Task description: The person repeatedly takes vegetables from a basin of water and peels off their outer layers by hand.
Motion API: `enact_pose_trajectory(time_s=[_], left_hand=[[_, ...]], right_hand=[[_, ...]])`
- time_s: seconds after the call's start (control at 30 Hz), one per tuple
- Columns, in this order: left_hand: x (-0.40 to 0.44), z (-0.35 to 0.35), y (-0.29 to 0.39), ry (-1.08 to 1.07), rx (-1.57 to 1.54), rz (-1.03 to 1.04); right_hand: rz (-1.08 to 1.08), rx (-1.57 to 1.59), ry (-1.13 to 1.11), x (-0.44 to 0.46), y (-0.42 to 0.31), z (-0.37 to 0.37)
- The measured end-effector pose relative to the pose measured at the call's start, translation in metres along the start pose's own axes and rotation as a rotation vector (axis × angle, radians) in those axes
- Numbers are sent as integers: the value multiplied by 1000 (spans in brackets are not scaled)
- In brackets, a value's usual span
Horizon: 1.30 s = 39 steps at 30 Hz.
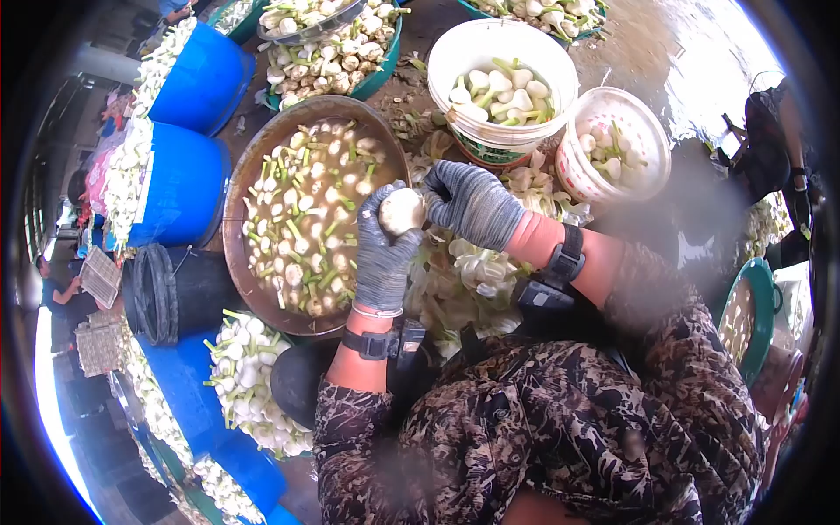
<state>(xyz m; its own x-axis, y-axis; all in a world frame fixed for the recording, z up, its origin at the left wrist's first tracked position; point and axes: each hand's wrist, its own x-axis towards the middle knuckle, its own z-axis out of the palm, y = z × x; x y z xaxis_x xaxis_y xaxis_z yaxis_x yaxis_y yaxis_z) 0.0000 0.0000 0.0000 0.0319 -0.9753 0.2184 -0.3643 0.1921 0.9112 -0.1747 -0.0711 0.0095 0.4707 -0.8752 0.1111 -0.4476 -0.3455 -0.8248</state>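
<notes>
Gripped in the fingers of my left hand (383,262), gloved in grey, is a round white garlic bulb (402,212). My right hand (479,206), in a matching glove, is closed with its fingertips right beside the bulb; whatever they pinch is hidden. Left of my hands stands a wide brown basin (234,214) of murky water, in which many garlic bulbs (293,232) with short green stems float. Beneath both hands lies a heap of pale garlic peelings (468,271).
Ahead are a white bucket (442,74) and a smaller white tub (569,171), each holding garlic. Blue tubs (188,188) heaped with garlic and a black bucket (197,289) line the left. A green basin (764,328) is at right. Another person (61,293) sits far left.
</notes>
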Motion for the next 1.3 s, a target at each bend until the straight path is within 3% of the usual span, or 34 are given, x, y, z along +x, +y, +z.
enact_pose_trajectory(time_s=[0.07,0.1,0.17,0.2,0.23,0.3,0.33,0.37,0.43,0.47,0.57,0.63,0.7,0.77,0.83,0.9,0.97,1.03,1.1,1.17,1.2,1.23,1.3], left_hand=[[-3,-1,5,12,-299,-199],[-6,1,7,9,-306,-211],[-10,4,16,18,-851,-331],[-7,-3,13,-35,-1040,-338],[-5,-7,12,-36,-1035,-335],[-6,-11,12,-75,-1319,-398],[-5,-14,14,-78,-1370,-407],[-5,-15,16,-78,-1372,-406],[-3,-15,21,-68,-1435,-444],[-2,-13,19,-67,-1441,-444],[-1,-5,14,-118,-1402,-424],[1,1,11,-120,-1127,-389],[1,2,7,-123,-1056,-381],[-3,4,-2,-119,-509,-419],[-2,4,15,-143,-500,-553],[-2,3,15,-224,-55,-71],[0,3,16,-247,-25,-1],[-2,3,22,-190,-368,-206],[-1,5,7,-208,-469,-302],[0,5,5,-210,-317,-401],[0,6,6,-212,-320,-400],[-2,6,7,-192,-182,-246],[-4,5,8,-149,96,59]], right_hand=[[34,508,-50,0,10,8],[48,507,-55,-2,10,7],[206,626,-97,-7,7,0],[354,644,-114,-2,4,-6],[440,665,-122,5,12,-8],[434,251,-131,8,17,-24],[277,-87,-88,13,27,-25],[277,-90,-89,11,30,-24],[-13,-129,198,4,20,-27],[-217,-7,312,5,14,-24],[-272,-137,65,-3,-20,-27],[-263,-174,63,-6,-19,-18],[-203,-201,90,-7,-20,-15],[-221,-208,105,-3,-16,-11],[-55,-57,21,-2,-6,-6],[42,108,-52,0,8,-4],[70,160,-64,3,18,4],[-51,20,63,-3,0,-6],[-339,-226,138,-6,-8,-11],[-315,-238,113,-5,-3,-7],[-164,-153,93,-4,-1,-2],[-14,-68,73,-3,2,1],[55,-91,-2,3,11,1]])
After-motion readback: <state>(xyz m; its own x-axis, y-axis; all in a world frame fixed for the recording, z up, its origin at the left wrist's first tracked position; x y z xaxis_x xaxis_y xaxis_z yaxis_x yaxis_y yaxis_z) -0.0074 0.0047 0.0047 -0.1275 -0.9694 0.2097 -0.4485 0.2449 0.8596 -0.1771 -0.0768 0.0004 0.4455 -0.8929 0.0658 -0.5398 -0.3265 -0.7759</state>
